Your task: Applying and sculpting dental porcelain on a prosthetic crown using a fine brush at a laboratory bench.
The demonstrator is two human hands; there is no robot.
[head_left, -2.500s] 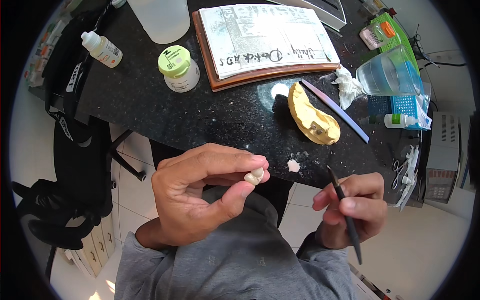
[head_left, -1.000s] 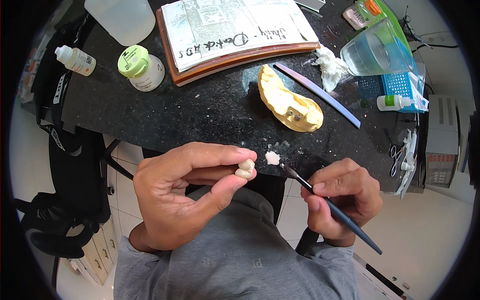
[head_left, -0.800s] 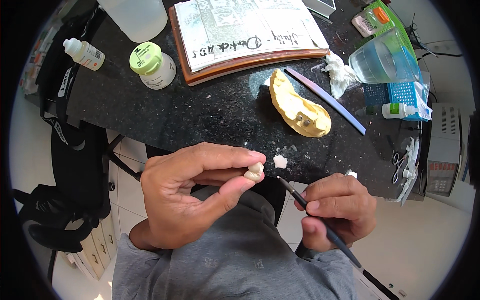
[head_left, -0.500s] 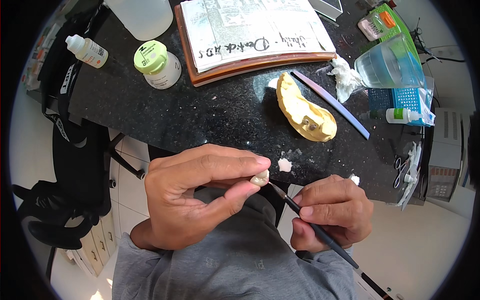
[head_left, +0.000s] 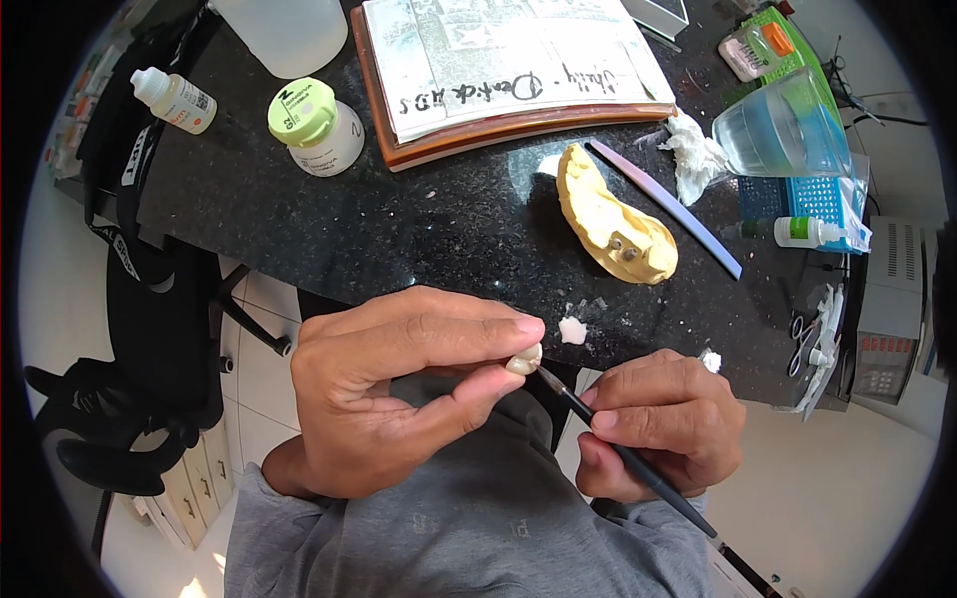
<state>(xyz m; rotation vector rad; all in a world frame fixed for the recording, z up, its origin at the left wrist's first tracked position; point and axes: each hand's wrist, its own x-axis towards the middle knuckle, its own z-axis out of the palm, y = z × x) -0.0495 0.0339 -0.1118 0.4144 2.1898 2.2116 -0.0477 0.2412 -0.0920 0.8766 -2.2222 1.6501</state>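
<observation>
Between thumb and forefinger, my left hand (head_left: 389, 384) pinches a small ivory-coloured dental crown (head_left: 522, 361). A thin black-handled brush (head_left: 648, 472) is gripped like a pen in my right hand (head_left: 668, 424). Its fine tip touches or nearly touches the right side of the crown. Beyond the hands, a yellow plaster dental model (head_left: 610, 224) lies on the dark speckled worktop (head_left: 429, 234). A small pale pink-white lump (head_left: 573, 331) sits near the worktop's front edge, with crumbs around it.
A lilac-blue nail-file-like strip (head_left: 668, 204) lies beside the model. Crumpled tissue (head_left: 693, 159) touches a glass of liquid (head_left: 768, 135). A green-lidded jar (head_left: 317, 130) and a dropper bottle (head_left: 174, 102) stand left. A brown tray with paper (head_left: 518, 125) lies behind; scissors (head_left: 799, 339) are right.
The crown has tilted slightly in my left fingers, and the brush tip has shifted a little along it. The whole view has moved very slightly.
</observation>
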